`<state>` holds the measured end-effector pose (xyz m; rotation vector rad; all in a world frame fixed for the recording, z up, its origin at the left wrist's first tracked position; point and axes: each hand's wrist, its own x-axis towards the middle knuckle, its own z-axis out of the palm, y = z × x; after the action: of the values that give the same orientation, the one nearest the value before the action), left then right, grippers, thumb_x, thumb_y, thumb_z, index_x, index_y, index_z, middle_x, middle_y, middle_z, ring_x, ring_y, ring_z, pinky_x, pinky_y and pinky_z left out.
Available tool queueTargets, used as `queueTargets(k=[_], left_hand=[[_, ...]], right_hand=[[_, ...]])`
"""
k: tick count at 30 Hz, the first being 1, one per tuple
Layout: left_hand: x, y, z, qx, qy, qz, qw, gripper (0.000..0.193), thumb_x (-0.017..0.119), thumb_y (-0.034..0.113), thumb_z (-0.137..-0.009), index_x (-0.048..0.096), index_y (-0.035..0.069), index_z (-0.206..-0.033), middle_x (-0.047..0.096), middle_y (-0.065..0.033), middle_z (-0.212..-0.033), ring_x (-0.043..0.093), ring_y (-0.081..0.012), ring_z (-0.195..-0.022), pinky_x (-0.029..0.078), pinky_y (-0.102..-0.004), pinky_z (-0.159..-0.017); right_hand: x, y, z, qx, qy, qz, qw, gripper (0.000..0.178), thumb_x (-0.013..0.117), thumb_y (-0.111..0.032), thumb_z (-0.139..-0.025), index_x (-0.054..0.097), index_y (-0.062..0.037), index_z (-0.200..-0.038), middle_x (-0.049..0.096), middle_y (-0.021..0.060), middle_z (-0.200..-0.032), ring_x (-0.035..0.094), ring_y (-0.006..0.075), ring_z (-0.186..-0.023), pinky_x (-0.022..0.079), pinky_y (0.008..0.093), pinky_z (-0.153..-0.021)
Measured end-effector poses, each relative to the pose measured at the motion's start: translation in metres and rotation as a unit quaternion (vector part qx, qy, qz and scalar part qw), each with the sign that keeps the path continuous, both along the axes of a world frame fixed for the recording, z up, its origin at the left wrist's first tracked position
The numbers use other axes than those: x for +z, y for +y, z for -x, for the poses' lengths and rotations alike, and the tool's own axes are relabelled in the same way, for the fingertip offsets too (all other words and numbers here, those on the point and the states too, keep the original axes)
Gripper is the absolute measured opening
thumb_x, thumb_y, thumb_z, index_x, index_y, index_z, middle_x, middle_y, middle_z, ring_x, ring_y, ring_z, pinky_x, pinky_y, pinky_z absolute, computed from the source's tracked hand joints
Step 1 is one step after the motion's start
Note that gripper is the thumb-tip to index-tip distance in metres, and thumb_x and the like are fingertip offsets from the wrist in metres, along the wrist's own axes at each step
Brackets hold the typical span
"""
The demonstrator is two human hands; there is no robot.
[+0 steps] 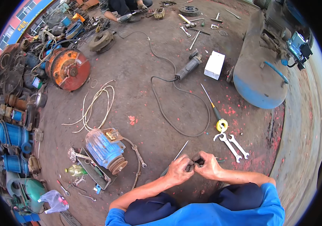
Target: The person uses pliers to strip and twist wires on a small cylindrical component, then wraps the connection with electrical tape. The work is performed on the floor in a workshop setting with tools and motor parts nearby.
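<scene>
My left hand (pixel 180 169) and my right hand (pixel 208 165) meet in front of my knees, fingers curled and pinched together. A small dark thing sits between the fingertips, mostly hidden, so its kind is unclear. Just beyond my left hand a thin metal shaft (pixel 182 149) sticks out; I cannot tell whether it is held or lies on the ground. Right of the hands lie two open-end wrenches (pixel 229 147), a roll of yellow tape (pixel 222 125) and a long screwdriver (pixel 214 107). To the left stands a blue electric motor (pixel 104 147) with a rusty pulley.
An angle grinder (pixel 189 67) with a looping cord lies ahead, beside a white box (pixel 214 65). A compressor tank (pixel 259 81) stands at the right. Motors, including an orange-red one (pixel 68 69), crowd the left. A tool tray (pixel 95 171) sits near the blue motor. Another person (pixel 125 7) works at the far end.
</scene>
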<state>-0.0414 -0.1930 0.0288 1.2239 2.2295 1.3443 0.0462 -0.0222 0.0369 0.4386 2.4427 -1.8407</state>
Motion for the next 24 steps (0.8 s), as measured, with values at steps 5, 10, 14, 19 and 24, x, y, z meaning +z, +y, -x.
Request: queueTargets(k=[5, 10, 14, 19, 24], left_hand=[[-0.002, 0.003, -0.002, 0.029, -0.019, -0.051, 0.998, 0.019, 0.076, 0.003, -0.073, 0.064, 0.005, -0.086, 0.059, -0.0121, -0.080, 0.061, -0.0329, -0.069, 0.051, -0.0421, -0.060], [0.007, 0.009, 0.000, 0.055, -0.048, -0.072, 0.995, 0.020, 0.075, -0.005, -0.072, 0.061, 0.003, -0.085, 0.059, -0.0106, -0.079, 0.059, -0.0256, -0.065, 0.048, -0.0367, -0.057], [-0.005, 0.012, -0.003, 0.073, -0.119, -0.029, 0.990, 0.021, 0.075, -0.003, -0.076, 0.061, 0.005, -0.089, 0.057, -0.0057, -0.081, 0.050, -0.0145, -0.062, 0.043, -0.0290, -0.057], [-0.003, -0.010, 0.010, 0.104, -0.474, -0.081, 0.870, 0.036, 0.061, -0.004, -0.088, 0.053, -0.004, -0.123, 0.058, -0.0064, -0.096, 0.059, -0.0140, -0.084, 0.054, -0.0303, -0.078], [0.000, -0.003, 0.016, 0.105, -0.519, -0.101, 0.842, 0.033, 0.067, 0.004, -0.098, 0.054, -0.006, -0.126, 0.067, -0.0162, -0.112, 0.070, -0.0230, -0.099, 0.061, -0.0369, -0.088]], right_hand=[[0.010, 0.000, 0.003, -0.029, -0.044, 0.080, 0.995, 0.022, 0.070, -0.008, -0.079, 0.068, 0.0005, -0.100, 0.072, 0.0104, -0.083, 0.069, 0.0139, -0.076, 0.056, 0.0327, -0.068], [0.013, 0.004, 0.009, -0.036, -0.042, 0.111, 0.992, 0.021, 0.072, -0.010, -0.081, 0.069, 0.0007, -0.099, 0.072, 0.0091, -0.081, 0.068, 0.0117, -0.075, 0.057, 0.0309, -0.067], [0.006, 0.015, 0.005, 0.005, -0.030, 0.023, 0.999, 0.023, 0.071, -0.009, -0.082, 0.068, 0.0034, -0.101, 0.071, 0.0143, -0.081, 0.071, 0.0157, -0.074, 0.057, 0.0317, -0.066], [-0.005, 0.012, 0.001, 0.017, -0.041, 0.040, 0.998, 0.024, 0.068, -0.001, -0.080, 0.068, 0.0008, -0.104, 0.070, 0.0100, -0.089, 0.069, 0.0128, -0.076, 0.056, 0.0289, -0.068], [-0.012, 0.020, 0.001, 0.034, 0.022, -0.061, 0.997, 0.024, 0.068, 0.000, -0.079, 0.067, 0.0027, -0.103, 0.070, 0.0117, -0.088, 0.070, 0.0188, -0.075, 0.057, 0.0319, -0.068]])
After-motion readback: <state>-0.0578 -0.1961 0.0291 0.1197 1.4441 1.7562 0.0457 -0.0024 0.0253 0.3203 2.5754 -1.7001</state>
